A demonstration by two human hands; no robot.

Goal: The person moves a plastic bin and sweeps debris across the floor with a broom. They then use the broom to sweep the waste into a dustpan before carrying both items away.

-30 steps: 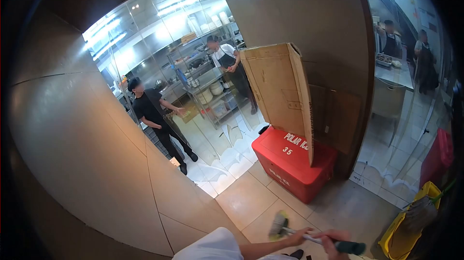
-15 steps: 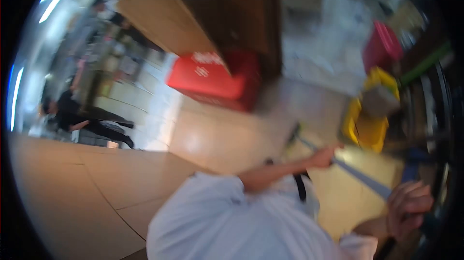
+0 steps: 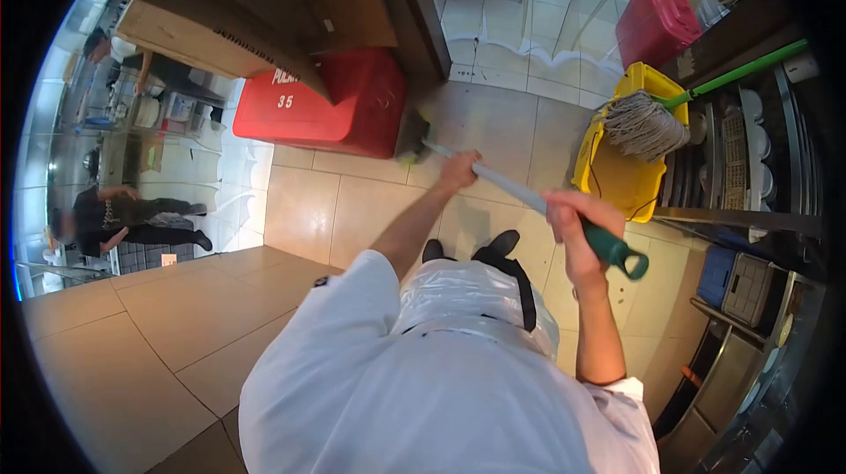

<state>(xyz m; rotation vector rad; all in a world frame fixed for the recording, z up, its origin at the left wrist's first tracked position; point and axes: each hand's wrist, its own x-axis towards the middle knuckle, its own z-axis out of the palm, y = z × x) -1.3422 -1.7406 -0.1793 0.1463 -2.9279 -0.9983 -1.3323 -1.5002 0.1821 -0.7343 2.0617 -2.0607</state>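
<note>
My left hand [image 3: 460,172] is closed round the lower part of a broom's grey handle [image 3: 511,188]. Higher up, my right hand [image 3: 586,225] grips the same shaft just below its green end grip [image 3: 614,254], which has a hanging loop. The handle slants down and away to the left. At its far end the blurred broom head [image 3: 411,136], dark with yellow-green edges, is at the floor beside a red lidded bin [image 3: 361,126] marked 35. Whether the bristles touch the bin, I cannot tell.
Cardboard boxes [image 3: 207,29] rest on the red bin. At right stand a yellow mop bucket [image 3: 588,161] with a grey mop head [image 3: 646,125], a pink-red bin [image 3: 654,20] and dish shelves [image 3: 762,157]. A tiled wall [image 3: 123,359] is at left; two people appear farther left.
My view has shifted and become sharper. The broom head has moved left, close against the red bin. Both hands stay on the handle, and its green end now shows.
</note>
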